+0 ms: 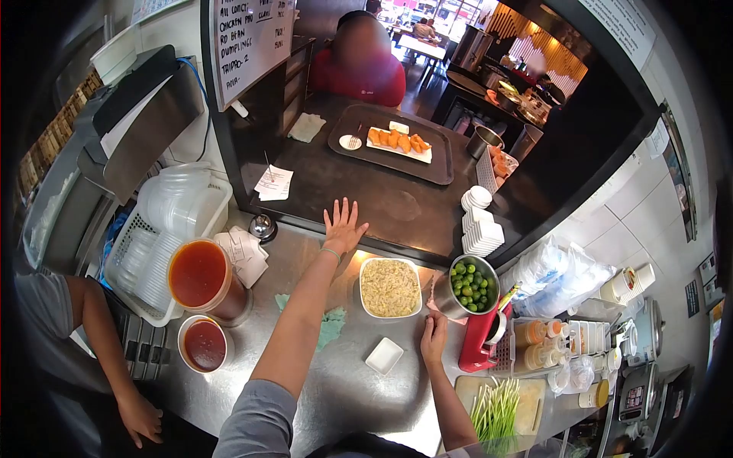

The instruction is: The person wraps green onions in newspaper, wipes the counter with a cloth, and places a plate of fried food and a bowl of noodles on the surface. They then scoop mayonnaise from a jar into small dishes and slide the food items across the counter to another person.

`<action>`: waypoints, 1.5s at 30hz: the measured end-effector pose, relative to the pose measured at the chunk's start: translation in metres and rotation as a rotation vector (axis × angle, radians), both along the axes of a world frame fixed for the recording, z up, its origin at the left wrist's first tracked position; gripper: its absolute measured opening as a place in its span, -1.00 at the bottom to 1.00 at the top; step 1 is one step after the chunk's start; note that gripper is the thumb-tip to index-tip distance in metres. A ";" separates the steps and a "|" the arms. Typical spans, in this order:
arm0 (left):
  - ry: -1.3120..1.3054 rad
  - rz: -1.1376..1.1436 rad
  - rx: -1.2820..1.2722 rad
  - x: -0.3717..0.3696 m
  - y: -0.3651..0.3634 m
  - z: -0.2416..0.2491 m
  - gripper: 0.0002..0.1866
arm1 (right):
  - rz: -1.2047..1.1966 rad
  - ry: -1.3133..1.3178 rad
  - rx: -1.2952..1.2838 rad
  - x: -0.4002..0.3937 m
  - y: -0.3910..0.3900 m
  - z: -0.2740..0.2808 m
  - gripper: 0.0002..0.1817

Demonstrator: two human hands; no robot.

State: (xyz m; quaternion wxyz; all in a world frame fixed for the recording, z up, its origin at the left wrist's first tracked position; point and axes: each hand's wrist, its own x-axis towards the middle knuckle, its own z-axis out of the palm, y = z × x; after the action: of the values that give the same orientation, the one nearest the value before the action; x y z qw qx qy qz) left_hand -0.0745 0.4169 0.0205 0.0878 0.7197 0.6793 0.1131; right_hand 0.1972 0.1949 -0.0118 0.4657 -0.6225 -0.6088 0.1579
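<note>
My left hand (343, 227) reaches out over the front edge of the dark pass counter (389, 206), fingers spread and nothing in it. Beyond it, a black tray (351, 126) bears a white plate of golden fried pieces (398, 140) and a small round white dish (350, 143). My right hand (434, 336) is low by the steel worktop (336, 382), its fingers curled; whether they hold anything is hidden. Close to it are a square white tub of pale shredded food (390, 287), a small empty white dish (384, 356) and a steel pot of limes (473, 285).
Two containers of red sauce (200, 275) and a basket of plastic lids (164, 252) stand left. A co-worker's arm (114, 366) hangs there. Green stalks (495, 412) lie on a cutting board at right. Stacked white dishes (481, 229) edge the pass. A person (359, 72) is behind it.
</note>
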 end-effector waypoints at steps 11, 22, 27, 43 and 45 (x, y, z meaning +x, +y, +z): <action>-0.040 -0.030 -0.257 -0.003 0.006 0.014 -0.18 | -0.007 -0.025 -0.004 0.001 0.000 0.001 -0.80; -0.060 -0.043 -0.297 -0.004 0.007 0.018 -0.15 | -0.014 -0.013 -0.028 0.000 -0.001 0.003 -0.81; -0.060 -0.043 -0.294 -0.004 0.009 0.017 -0.13 | -0.006 -0.021 -0.003 0.000 0.000 0.003 -0.82; -0.239 -0.150 -0.326 -0.043 0.049 0.047 -0.15 | -0.007 -0.013 0.017 0.002 0.001 0.003 -0.81; -0.311 -0.061 -0.192 -0.056 0.062 0.045 -0.43 | -0.011 -0.005 0.008 0.003 0.001 0.003 -0.81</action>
State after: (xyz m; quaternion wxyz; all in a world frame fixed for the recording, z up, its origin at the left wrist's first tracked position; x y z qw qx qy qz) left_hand -0.1307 0.4790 0.0657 0.2637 0.7022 0.6430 0.1548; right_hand 0.1998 0.1958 -0.0092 0.4674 -0.6244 -0.6072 0.1515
